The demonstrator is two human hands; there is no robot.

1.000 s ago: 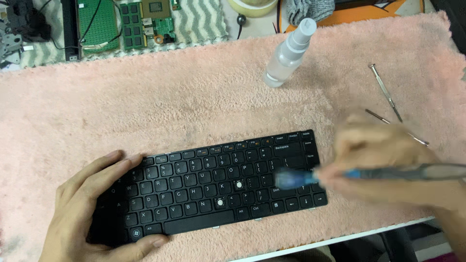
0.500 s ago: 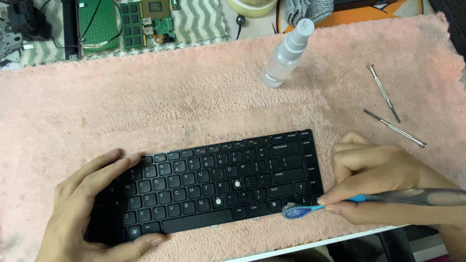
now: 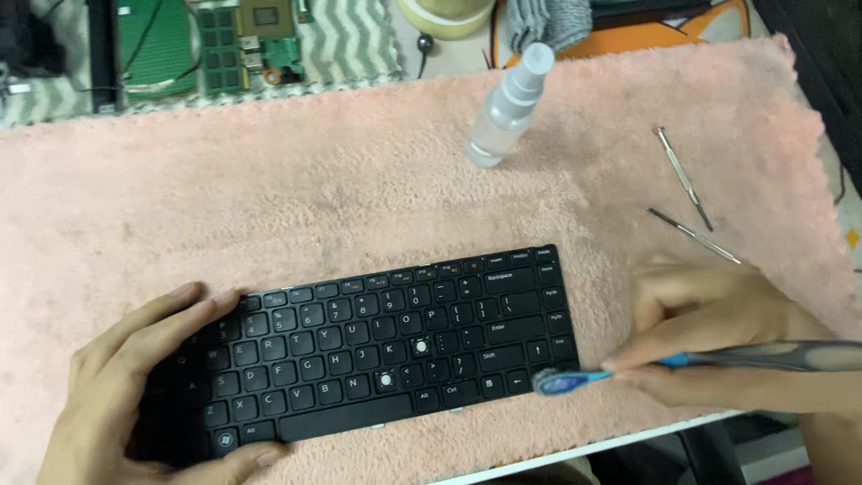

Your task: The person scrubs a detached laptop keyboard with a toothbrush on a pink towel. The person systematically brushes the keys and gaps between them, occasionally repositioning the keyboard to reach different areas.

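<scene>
A black laptop keyboard [image 3: 395,346] lies on a pink fluffy towel [image 3: 269,207], with two keys gone and white spots showing there. My left hand [image 3: 135,386] rests flat over the keyboard's left end, thumb along its front edge. My right hand [image 3: 718,346] grips a blue and grey toothbrush [image 3: 682,361]. The bristle head sits at the keyboard's lower right corner, touching the keys there.
A small clear spray bottle [image 3: 505,110] stands on the towel behind the keyboard. Two thin metal tools [image 3: 687,180] lie at the right. Green circuit boards [image 3: 206,45], a tape roll [image 3: 446,13] and a grey cloth [image 3: 548,22] lie beyond the towel. The table edge runs just below the keyboard.
My right hand has drawn the toothbrush from the keys at the right part of the keyboard down to its lower right corner. The left hand stays put.
</scene>
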